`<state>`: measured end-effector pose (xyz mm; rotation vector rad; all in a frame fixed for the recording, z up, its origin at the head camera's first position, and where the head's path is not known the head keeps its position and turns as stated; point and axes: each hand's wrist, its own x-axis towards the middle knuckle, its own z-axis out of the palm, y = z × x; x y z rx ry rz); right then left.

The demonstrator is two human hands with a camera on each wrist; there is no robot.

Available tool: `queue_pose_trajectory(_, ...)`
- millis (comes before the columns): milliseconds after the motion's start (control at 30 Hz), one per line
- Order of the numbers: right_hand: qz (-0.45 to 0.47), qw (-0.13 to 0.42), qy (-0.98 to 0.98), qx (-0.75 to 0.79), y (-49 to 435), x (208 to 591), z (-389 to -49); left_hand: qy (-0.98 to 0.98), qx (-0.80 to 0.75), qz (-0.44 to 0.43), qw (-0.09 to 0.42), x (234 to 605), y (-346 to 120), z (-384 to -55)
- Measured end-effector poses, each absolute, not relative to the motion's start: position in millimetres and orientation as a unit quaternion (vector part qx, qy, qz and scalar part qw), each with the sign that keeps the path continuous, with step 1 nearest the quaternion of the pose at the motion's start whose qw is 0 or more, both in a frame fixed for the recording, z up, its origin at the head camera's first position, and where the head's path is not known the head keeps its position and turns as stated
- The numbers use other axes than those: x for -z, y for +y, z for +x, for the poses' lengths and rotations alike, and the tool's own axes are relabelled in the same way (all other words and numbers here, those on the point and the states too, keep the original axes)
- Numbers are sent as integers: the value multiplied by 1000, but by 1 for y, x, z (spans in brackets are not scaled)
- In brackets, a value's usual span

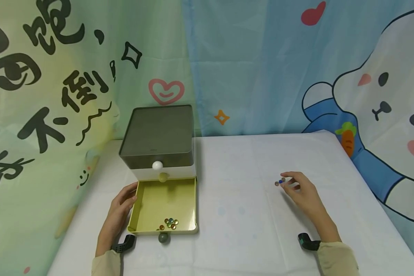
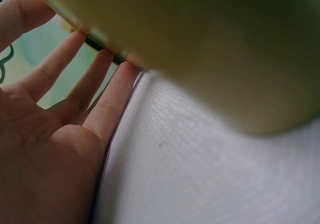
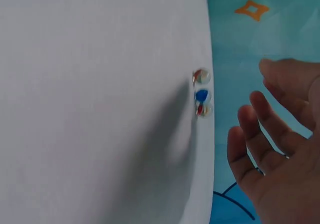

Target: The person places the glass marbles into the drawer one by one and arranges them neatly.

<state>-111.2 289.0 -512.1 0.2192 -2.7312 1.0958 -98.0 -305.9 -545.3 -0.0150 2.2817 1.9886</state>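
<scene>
Three glass marbles, one with a blue swirl (image 3: 202,95), lie close together on the white tabletop in the right wrist view. My right hand (image 1: 301,193) hovers just beside them, its thumb and fingers apart with nothing between them. On the left, a small chest (image 1: 158,132) has its yellow-green lower drawer (image 1: 165,197) pulled out. Several marbles (image 1: 171,221) sit near the drawer's front wall. My left hand (image 1: 119,205) rests along the drawer's left side. Its fingertips touch the chest's edge in the left wrist view, where the blurred drawer fills the upper right.
The chest has a dark lid, a white knob (image 1: 157,165) and an olive knob (image 1: 163,177). A dark green knob (image 1: 163,238) is on the pulled-out drawer's front. Behind the table (image 1: 234,230) hangs a printed curtain (image 1: 248,69).
</scene>
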Motion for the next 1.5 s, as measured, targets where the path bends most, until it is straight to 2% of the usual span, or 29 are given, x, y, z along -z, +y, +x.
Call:
queue_pose_trajectory(267,126,35,-941,-313,306,509,-125,747,-663,-3,57,546,-306,-98)
queue_pose_trajectory(700,168,-23,-952,-256,322,514,-142,749,-660,-6,56,545,-307,-98)
queue_pose_trajectory(933,176,-28,-958,-226,323,517,-148,753,-655,-6,63,546,-307,-98)
queue_pose_trajectory(1233,170,5,-970,-172,321,520,-155,750,-658,-7,63,545,-307,-99)
queue_pose_trajectory(1500,165,6,-972,-166,317,518,-154,757,-650,-12,65,543,-306,-98)
